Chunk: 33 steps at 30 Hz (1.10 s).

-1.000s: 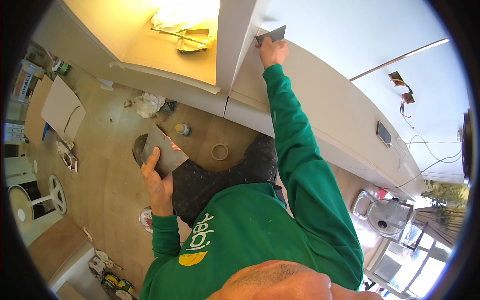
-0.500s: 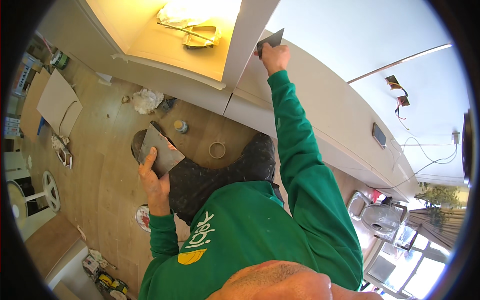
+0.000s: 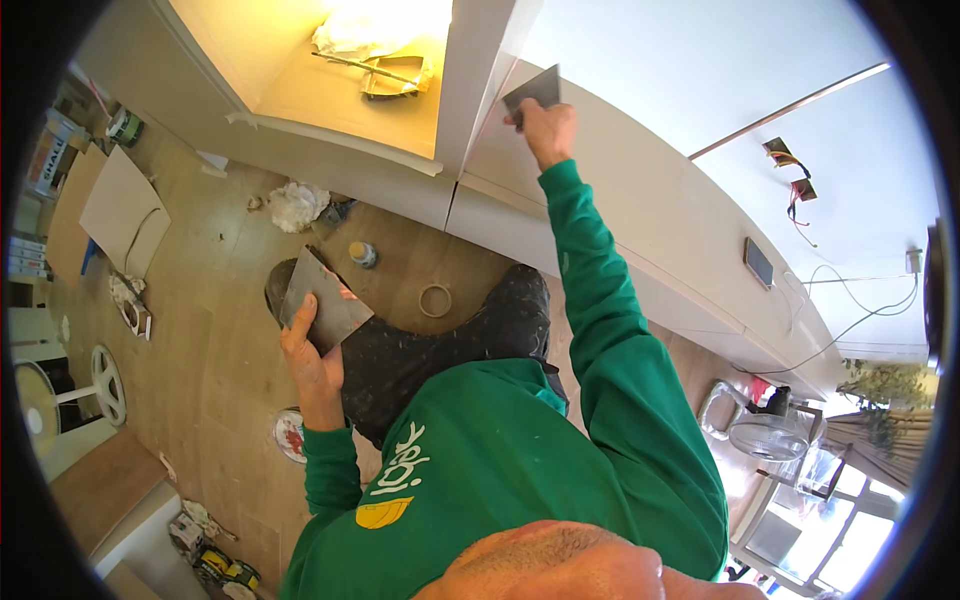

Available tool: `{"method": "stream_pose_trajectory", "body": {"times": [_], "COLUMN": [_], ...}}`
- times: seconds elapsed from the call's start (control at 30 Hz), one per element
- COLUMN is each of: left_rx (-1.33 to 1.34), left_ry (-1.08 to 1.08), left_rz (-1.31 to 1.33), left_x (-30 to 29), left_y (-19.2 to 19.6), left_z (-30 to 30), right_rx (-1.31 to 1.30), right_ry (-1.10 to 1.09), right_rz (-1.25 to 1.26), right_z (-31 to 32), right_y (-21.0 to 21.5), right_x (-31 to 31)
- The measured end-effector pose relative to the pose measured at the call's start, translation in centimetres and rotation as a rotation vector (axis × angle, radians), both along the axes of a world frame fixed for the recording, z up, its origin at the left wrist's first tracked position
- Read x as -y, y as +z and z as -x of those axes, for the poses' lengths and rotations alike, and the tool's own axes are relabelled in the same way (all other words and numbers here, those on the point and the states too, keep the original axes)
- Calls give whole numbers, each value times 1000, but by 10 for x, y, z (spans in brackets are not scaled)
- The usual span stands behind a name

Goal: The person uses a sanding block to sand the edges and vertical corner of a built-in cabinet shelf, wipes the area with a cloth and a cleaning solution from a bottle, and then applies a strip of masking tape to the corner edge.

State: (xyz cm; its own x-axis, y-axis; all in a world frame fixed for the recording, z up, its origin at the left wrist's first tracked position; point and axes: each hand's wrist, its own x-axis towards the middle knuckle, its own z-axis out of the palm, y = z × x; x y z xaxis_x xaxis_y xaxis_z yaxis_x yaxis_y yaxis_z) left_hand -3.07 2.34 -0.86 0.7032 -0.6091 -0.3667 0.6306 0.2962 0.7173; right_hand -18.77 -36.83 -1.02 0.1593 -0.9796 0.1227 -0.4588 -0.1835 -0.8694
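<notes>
A broad, flat metal putty knife (image 3: 328,305) is gripped in my left hand (image 3: 315,365), thumb pressed on its face, above my dark trousers; a reddish sheen shows near one edge. With my right arm stretched forward, my right hand (image 3: 550,135) closes around a second, dark putty knife (image 3: 535,88). That blade sits by the corner where the upright side panel (image 3: 487,70) of the lit niche meets the pale wall and the long cabinet top (image 3: 590,150). Whether its edge touches the surface I cannot tell. Its handle is mostly covered by my fingers.
On the wooden floor lie a small bottle (image 3: 363,254), a tape roll (image 3: 435,300) and crumpled white sheeting (image 3: 298,206). A phone (image 3: 758,262) rests on the cabinet top. Wires (image 3: 796,200) stick out of the wall. Boards (image 3: 125,210) lie at left; a clear chair (image 3: 770,437) stands at right.
My right hand has drawn slightly back toward me, and its putty knife has tilted so more of the blade's face shows. My left hand and its putty knife are nearly still.
</notes>
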Motion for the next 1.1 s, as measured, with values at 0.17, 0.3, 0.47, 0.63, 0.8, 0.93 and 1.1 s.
{"method": "stream_pose_trajectory", "body": {"times": [0.17,0.3,0.47,0.63,0.8,0.93,1.1], "left_rx": [9,11,8,22,31,2,-19], "left_ry": [37,48,22,-44,-19,11,14], "left_rz": [-36,-80,-109,-67,-78,-92,-98], "left_x": [-17,-17,-7,9,7,-2,4], "left_y": [-9,-14,-7,4,-5,-18,-10], "left_z": [-3,-5,-6,2,-3,-10,-8], "right_rx": [350,165,161,253,348,348,370], "right_ry": [-97,-111,-152,-192,-249,-196,-188], "right_rz": [-160,-107,-52,-53,-47,-184,-229], "right_z": [33,40,24,1,-14,-16,-20], "right_y": [-1,-25,-30,-29,-40,-25,3], "right_x": [21,48,66,80,93,93,61]}}
